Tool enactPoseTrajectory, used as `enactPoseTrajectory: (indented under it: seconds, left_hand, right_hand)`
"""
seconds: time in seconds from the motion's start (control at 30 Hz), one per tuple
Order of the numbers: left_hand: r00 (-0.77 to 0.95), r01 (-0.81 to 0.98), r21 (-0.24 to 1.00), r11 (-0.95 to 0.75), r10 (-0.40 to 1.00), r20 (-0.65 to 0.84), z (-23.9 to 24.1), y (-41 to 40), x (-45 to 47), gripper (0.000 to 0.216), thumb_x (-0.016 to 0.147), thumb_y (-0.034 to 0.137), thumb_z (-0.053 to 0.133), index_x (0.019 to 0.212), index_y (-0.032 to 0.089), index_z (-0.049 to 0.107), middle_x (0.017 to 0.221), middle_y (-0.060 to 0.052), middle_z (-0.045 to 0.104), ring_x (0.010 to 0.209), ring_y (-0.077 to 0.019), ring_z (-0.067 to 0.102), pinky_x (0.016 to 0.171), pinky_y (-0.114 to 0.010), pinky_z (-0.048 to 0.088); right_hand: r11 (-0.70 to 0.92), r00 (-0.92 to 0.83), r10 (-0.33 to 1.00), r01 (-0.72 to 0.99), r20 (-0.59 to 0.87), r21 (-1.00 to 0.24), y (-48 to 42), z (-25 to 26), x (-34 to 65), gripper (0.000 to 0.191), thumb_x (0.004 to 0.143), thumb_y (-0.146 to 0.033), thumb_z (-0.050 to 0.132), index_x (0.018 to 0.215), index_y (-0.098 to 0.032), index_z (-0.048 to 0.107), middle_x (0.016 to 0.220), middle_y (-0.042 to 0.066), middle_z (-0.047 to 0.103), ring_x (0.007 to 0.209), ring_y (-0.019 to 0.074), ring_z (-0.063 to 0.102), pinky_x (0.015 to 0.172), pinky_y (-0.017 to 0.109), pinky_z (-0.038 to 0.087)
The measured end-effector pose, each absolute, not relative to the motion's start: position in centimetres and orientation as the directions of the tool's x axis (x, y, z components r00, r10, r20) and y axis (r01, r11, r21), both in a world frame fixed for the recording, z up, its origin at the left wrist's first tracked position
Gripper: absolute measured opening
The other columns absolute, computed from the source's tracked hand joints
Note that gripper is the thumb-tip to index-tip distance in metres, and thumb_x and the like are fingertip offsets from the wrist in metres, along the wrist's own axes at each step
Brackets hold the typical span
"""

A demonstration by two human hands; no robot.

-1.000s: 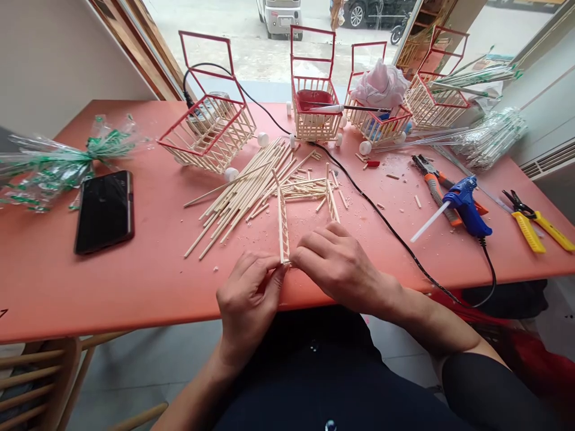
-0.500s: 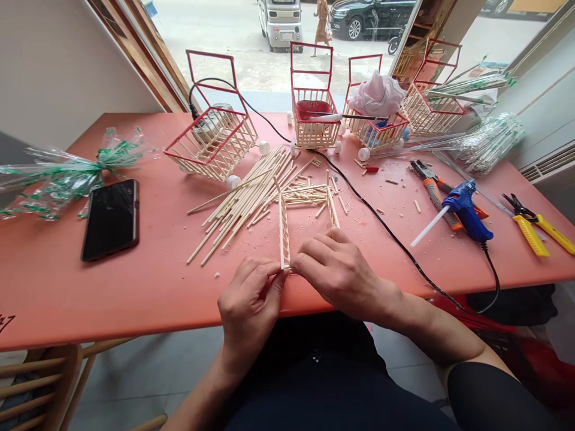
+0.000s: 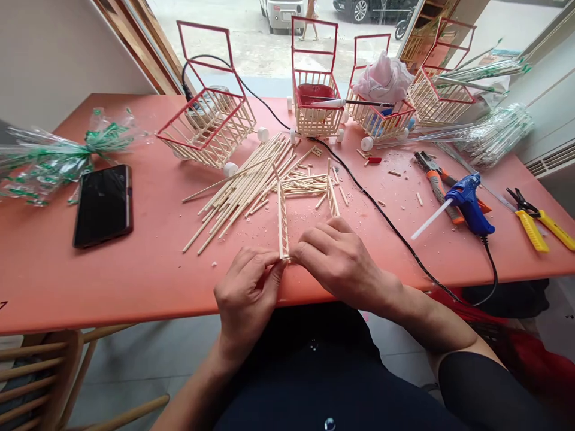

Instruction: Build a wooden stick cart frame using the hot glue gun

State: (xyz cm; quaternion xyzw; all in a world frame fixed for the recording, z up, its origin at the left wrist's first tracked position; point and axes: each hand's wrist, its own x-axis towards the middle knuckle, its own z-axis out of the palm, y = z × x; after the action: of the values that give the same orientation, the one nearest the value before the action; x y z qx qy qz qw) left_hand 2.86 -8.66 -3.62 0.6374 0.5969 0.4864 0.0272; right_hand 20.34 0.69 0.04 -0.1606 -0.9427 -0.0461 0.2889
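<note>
A narrow ladder-like panel of wooden sticks (image 3: 283, 221) stands on edge on the pink table (image 3: 148, 269), running away from me. My left hand (image 3: 247, 293) pinches its near end from the left, fingers closed. My right hand (image 3: 336, 260) pinches the same end from the right, fingers curled. A second ladder-like panel (image 3: 332, 194) lies just beyond my right hand. A heap of loose wooden sticks (image 3: 247, 185) spreads behind both panels.
Several stick-built carts with red frames (image 3: 206, 120) line the table's far side. A blue glue gun (image 3: 465, 200) with its black cable (image 3: 386, 218), orange pliers (image 3: 433, 179) and yellow cutters (image 3: 536, 224) lie right. A black phone (image 3: 103, 203) and cellophane wrappers (image 3: 49, 158) lie left.
Both hands stay pinched on the near end of the stick panel. Only the view has shifted slightly up and down.
</note>
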Motion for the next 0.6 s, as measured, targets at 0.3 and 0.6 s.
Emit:
enactPoseTrajectory:
  seconds: [0.3, 0.6]
  left_hand:
    - [-0.215, 0.718, 0.649, -0.25, 0.808, 0.549, -3.6, -8.72, 2.79, 0.009, 0.098, 0.017, 0.07, 0.091, 0.021, 0.075, 0.085, 0.0, 0.077, 0.078, -0.0142, 0.07, 0.076, -0.027, 0.057]
    - [-0.214, 0.733, 0.636, -0.243, 0.804, 0.554, -3.81, -8.86, 2.8, 0.007, 0.097, 0.015, 0.072, 0.093, 0.021, 0.075, 0.087, 0.001, 0.077, 0.079, -0.0134, 0.07, 0.077, -0.026, 0.055]
  right_hand:
    - [0.944, -0.795, 0.27, 0.329, 0.543, 0.013, 0.88, 0.12, 20.46, 0.027, 0.111, -0.017, 0.051, 0.089, -0.018, 0.066, 0.085, 0.002, 0.065, 0.083, 0.0181, 0.051, 0.084, 0.034, 0.032]
    - [0.931, -0.8, 0.318, 0.365, 0.509, -0.007, 1.18, 0.32, 21.12, 0.023, 0.111, -0.028, 0.055, 0.096, -0.017, 0.067, 0.084, 0.003, 0.063, 0.087, 0.0197, 0.049, 0.086, 0.036, 0.029]
